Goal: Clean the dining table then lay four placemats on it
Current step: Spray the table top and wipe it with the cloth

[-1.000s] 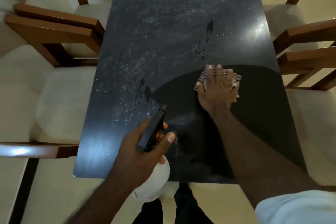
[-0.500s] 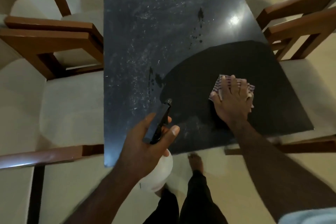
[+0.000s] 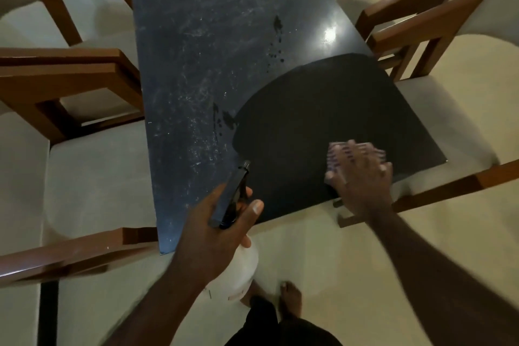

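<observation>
Right hand (image 3: 361, 180) flat, pressing checked wiping cloth (image 3: 338, 153) on dark rectangular dining table (image 3: 202, 64) near 5 o'clock corner. Left hand (image 3: 213, 233) grips white spray bottle (image 3: 238, 267). Dusty unwiped stretch lies toward 11 o'clock, along table's long axis.

Dark glossy dining table (image 3: 196, 70), running from top centre of the frame down to lower centre. Dusty, streaked film over upper and left portions; dark droplet marks (image 3: 276, 36) at upper centre and mid-frame. Clean black patch across lower right. Checked cloth (image 3: 337, 153) lying flat on that patch near the lower-right edge. Bright light glare at upper right.
</observation>
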